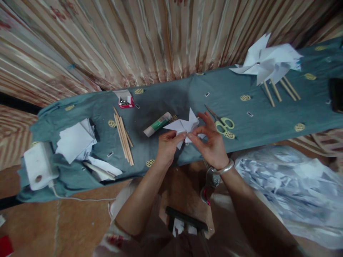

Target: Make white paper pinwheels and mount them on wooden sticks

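Note:
A white paper pinwheel with folded blades is held between my two hands near the table's front edge. My left hand pinches its lower left side with thumb and finger. On the right side, my right hand grips the paper near its middle, the other fingers curled and slightly raised. Whether a pin sits at the centre is hidden by my fingertips. A glue stick with a green label lies just left of the pinwheel. Scissors with light green handles rest beyond my right hand.
Wooden sticks, a stack of white paper, a red box of pins and a white power strip are on the left. Finished pinwheels on sticks lie at the right. A plastic bag full of paper stands below.

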The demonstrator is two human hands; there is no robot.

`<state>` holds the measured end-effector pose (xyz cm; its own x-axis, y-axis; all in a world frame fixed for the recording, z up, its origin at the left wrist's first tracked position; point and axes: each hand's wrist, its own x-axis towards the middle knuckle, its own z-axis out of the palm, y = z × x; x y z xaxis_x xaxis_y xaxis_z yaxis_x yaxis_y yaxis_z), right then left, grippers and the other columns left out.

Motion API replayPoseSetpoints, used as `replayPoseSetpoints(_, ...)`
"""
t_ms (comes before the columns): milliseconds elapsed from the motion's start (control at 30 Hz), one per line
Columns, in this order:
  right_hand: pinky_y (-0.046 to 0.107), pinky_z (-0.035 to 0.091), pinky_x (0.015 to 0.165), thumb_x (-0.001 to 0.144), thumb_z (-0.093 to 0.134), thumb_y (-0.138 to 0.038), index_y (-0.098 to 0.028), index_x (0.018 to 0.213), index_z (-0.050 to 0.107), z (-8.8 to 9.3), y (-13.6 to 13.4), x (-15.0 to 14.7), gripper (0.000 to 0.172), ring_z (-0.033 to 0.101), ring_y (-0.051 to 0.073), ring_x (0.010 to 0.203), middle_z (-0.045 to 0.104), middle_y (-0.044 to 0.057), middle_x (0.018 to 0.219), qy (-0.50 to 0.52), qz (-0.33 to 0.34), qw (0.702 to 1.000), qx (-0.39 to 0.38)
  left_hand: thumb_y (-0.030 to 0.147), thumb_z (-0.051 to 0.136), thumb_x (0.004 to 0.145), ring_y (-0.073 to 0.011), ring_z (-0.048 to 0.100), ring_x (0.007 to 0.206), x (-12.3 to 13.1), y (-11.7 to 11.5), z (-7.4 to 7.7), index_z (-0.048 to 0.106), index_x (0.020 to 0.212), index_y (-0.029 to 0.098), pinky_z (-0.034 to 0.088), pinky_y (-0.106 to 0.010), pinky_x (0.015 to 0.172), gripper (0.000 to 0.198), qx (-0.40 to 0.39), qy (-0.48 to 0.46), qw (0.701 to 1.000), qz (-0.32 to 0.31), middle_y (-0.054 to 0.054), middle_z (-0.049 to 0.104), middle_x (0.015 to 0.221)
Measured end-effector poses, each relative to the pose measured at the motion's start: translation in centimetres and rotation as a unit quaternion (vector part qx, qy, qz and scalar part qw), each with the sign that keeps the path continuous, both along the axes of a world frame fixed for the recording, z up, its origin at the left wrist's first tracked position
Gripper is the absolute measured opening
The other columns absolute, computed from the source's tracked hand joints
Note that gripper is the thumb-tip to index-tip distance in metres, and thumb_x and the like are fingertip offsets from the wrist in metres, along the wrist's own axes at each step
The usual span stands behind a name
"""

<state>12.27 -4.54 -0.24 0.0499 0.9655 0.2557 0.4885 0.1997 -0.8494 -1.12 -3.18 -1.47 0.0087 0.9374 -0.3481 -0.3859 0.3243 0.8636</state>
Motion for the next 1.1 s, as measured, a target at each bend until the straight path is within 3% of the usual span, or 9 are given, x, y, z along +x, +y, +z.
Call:
replayPoseSetpoints(400,0.054,0.025,0.115,0.078,0.067,-0.029,-0.022,0.068,0.062,-0.45,0.25,0.49,0.013,0.031,0.03,0.141,0.055,0.007,0.135,-0.008,0.007,1.0,-0.001,0.026,0.075,0.057,-0.0104,0.054,0.056,-0.12,0.12,-0.48,0.068,0.057,0.016,0.041,-0.023,0.06,0.012,0.017,0.04,0.999,-0.013,0.003,0.064,0.057)
replayPoseSetpoints(700,0.054,0.029,0.113,0.078,0.066,-0.025,-0.022,0.068,0.061,-0.4,0.28,0.33,0.012,0.031,0.03,0.14,0.056,0.006,0.132,-0.021,0.003,1.0,0.005,0.034,0.078,0.056,-0.0108,0.052,0.055,-0.04,0.16,-0.58,0.061,0.049,0.017,0.041,-0.024,0.06,0.025,0.029,0.06,0.998,-0.014,0.002,0.06,0.053)
replayPoseSetpoints(1100,0.053,0.027,0.114,0.078,0.068,-0.031,-0.022,0.073,0.065,-0.26,0.54,0.85,0.011,0.032,0.03,0.14,0.055,0.007,0.134,-0.028,-0.008,0.999,0.028,0.032,0.078,0.059,-0.0117,0.057,0.06,-0.2,0.24,-0.4,0.072,0.066,0.016,0.043,-0.024,0.061,0.018,0.03,0.046,0.998,0.018,0.0,0.069,0.065)
